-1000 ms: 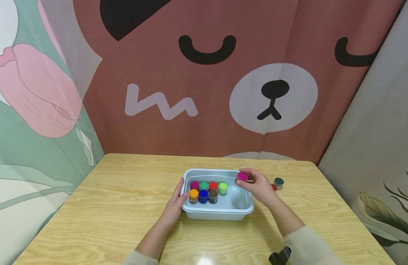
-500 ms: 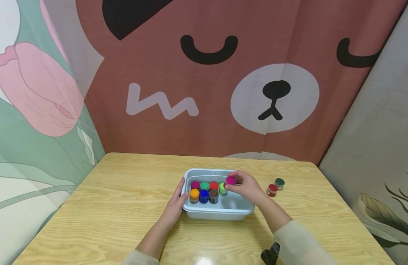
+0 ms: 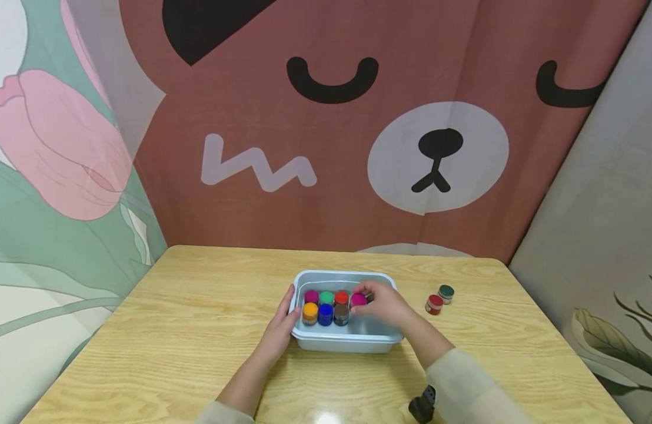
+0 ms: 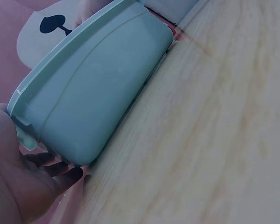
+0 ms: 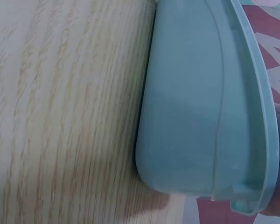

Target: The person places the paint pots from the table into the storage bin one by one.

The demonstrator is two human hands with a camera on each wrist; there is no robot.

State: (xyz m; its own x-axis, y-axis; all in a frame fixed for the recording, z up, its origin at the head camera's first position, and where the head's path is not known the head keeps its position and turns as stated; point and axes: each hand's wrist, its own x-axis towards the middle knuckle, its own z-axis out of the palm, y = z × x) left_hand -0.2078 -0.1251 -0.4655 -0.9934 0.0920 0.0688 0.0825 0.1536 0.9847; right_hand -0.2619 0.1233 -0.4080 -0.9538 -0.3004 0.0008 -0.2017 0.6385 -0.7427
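In the head view, my right hand (image 3: 381, 303) reaches over the right part of a pale blue plastic tub (image 3: 347, 344) and pinches a magenta-lidded paint jar (image 3: 359, 300) between thumb and fingers. That jar covers the spot of the light green jar, now hidden. Several other small jars stand in two rows inside, among them an orange one (image 3: 310, 314), a blue one (image 3: 325, 314) and a brown one (image 3: 341, 315). My left hand (image 3: 277, 331) grips the tub's left end, its thumb at the rim. In the left wrist view, its fingers (image 4: 67, 179) curl against the tub's end wall.
On the table (image 3: 199, 330), right of the tub, stand a red-lidded jar (image 3: 434, 304) and a dark green-lidded jar (image 3: 446, 293). A black device (image 3: 422, 405) is by the right sleeve. A bear-print curtain (image 3: 326, 176) hangs behind the table.
My right hand has moved left and down into the tub with the magenta jar, to where the light green jar stood in view. The left hand has stayed at the tub's end.
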